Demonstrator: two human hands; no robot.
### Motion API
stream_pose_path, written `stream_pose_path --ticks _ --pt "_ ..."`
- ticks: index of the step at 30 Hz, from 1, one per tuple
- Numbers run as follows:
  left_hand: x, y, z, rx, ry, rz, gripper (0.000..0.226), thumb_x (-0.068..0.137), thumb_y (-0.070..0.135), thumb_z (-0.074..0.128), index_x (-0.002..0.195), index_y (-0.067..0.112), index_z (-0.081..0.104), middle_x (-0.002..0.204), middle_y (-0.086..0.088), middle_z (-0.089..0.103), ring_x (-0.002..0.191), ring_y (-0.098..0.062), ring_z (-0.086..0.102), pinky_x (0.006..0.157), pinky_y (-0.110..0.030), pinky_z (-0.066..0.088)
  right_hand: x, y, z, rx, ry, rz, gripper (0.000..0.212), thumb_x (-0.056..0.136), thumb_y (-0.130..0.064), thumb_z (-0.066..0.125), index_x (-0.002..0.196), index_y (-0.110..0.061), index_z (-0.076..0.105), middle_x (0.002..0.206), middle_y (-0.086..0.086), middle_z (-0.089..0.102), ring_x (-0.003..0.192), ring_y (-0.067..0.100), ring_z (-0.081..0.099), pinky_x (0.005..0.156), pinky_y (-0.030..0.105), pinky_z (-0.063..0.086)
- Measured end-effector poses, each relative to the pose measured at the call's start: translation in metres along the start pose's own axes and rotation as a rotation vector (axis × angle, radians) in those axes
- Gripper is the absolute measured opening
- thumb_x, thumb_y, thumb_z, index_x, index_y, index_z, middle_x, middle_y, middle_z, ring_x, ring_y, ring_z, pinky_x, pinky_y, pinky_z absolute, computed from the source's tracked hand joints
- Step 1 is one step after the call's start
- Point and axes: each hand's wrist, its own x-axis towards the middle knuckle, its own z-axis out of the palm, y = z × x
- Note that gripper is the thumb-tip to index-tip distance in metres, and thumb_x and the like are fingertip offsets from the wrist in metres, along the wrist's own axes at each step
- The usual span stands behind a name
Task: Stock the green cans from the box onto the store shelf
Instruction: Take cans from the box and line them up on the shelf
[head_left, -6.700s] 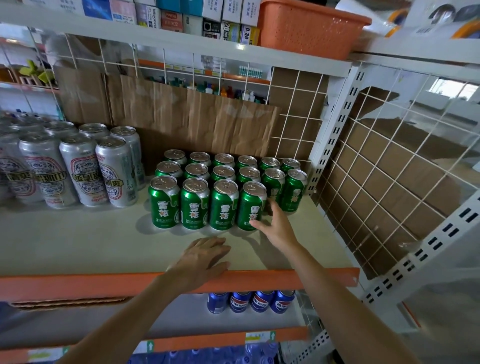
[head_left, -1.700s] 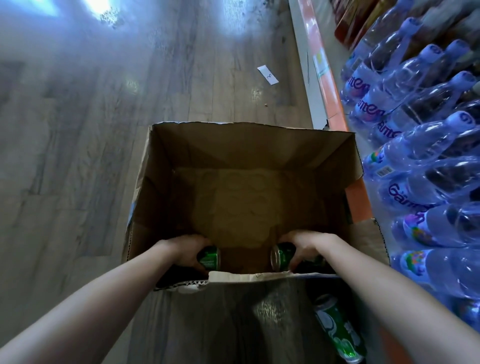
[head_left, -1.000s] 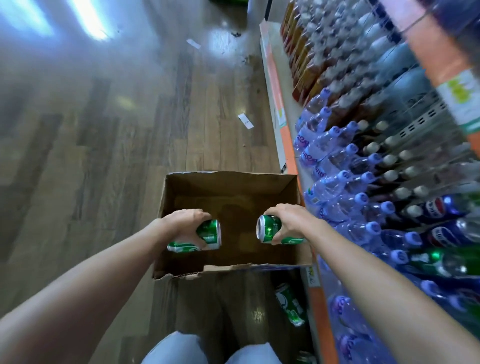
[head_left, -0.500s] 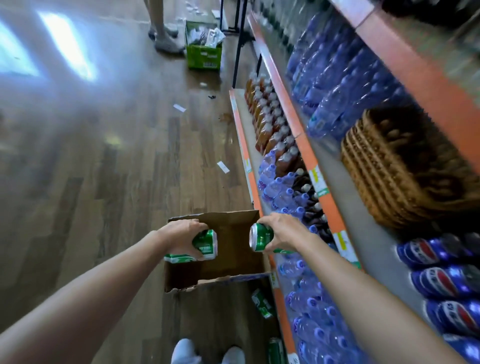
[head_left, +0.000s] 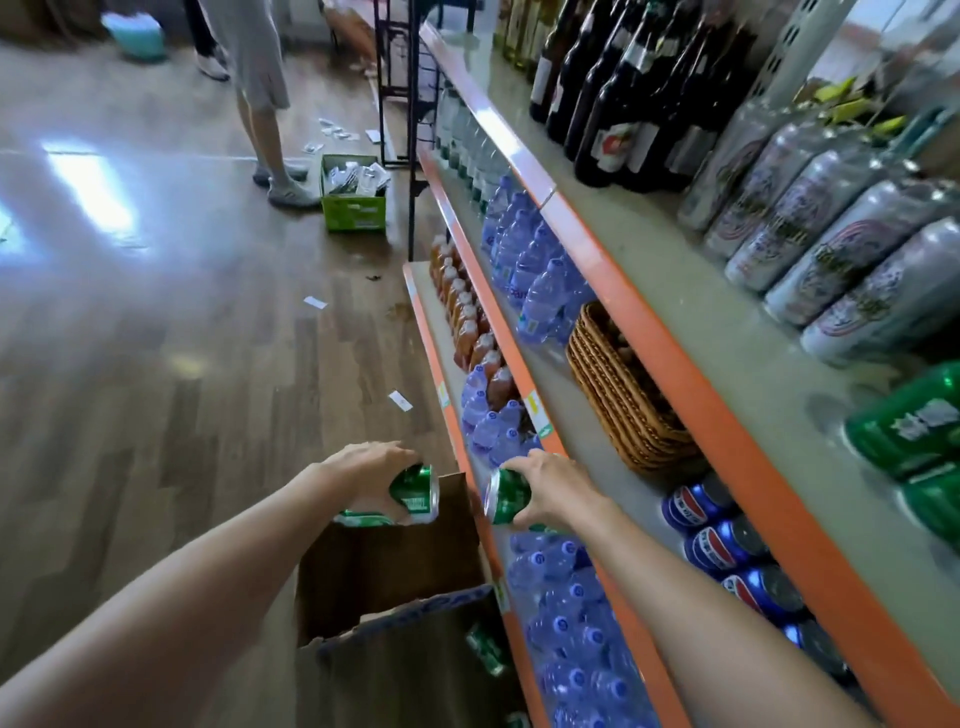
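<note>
Green cylindrical metal cans (head_left: 414, 493) | held just above open brown cardboard box (head_left: 389, 561) | left hand (head_left: 371, 475), right hand (head_left: 553, 491): fingers clamped over cans, probably to carry several per trip | grey orange-edged store shelf (head_left: 727, 338): up-right of box, likely destination

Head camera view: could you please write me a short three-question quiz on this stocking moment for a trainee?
1. True or false: the left hand and the right hand each grip green cans.
2. What lies on the floor beside the box? A) a loose can B) a wine bottle C) a basket
3. Fill in: the tall cans on the shelf are ____ in colour.
Key: 1 true; 2 A; 3 silver.
</note>
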Motion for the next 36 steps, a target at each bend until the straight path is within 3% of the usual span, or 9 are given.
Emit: stream_pose_path --ticks 5,14,22,29,36 --pt "0.009 0.023 -0.024 0.066 0.010 0.084 0.066 0.072 0.048 0.069 0.129 0.024 0.046 0.120 0.002 0.054 0.106 -0.021 0.054 0.078 -0.029 0.040 -0.029 0.011 -0.013 0.043 0.038 0.058 0.066 0.069 -0.042 0.075 0.129 -0.026 0.050 0.124 0.003 0.053 0.114 0.025 0.052 0.089 0.032 0.042" --pt "0.044 0.047 -0.057 0.161 -0.025 0.304 0.064 0.072 0.047 0.069 0.126 0.021 0.047 0.118 -0.001 0.056 0.104 -0.022 0.055 0.087 -0.033 0.045 -0.063 0.020 -0.018 0.179 0.101 0.287 0.068 0.065 -0.045 0.078 0.125 -0.029 0.052 0.116 0.004 0.056 0.109 0.025 0.054 0.085 0.033 0.044" --pt "0.068 0.084 -0.103 0.253 -0.008 0.634 0.064 0.075 0.040 0.067 0.132 0.024 0.043 0.122 0.002 0.054 0.108 -0.019 0.053 0.090 -0.034 0.045 -0.108 0.017 -0.030 0.294 0.224 0.575 0.077 0.064 -0.042 0.081 0.132 -0.028 0.049 0.123 0.001 0.055 0.113 0.022 0.054 0.087 0.032 0.045" --pt "0.069 0.151 -0.123 0.354 -0.011 0.842 0.055 0.072 0.046 0.069 0.118 0.022 0.051 0.112 0.000 0.055 0.097 -0.018 0.054 0.080 -0.030 0.043 -0.182 0.018 -0.036 0.286 0.301 0.794 0.079 0.065 -0.041 0.078 0.135 -0.027 0.046 0.119 0.001 0.057 0.109 0.022 0.055 0.086 0.032 0.047" --pt "0.051 0.237 -0.147 0.436 0.003 1.045 0.069 0.076 0.038 0.071 0.134 0.016 0.041 0.128 -0.005 0.049 0.115 -0.022 0.048 0.091 -0.030 0.037 -0.267 0.019 -0.037 0.351 0.350 1.012 0.081 0.065 -0.043 0.079 0.136 -0.027 0.045 0.125 0.000 0.055 0.112 0.022 0.054 0.090 0.031 0.042"
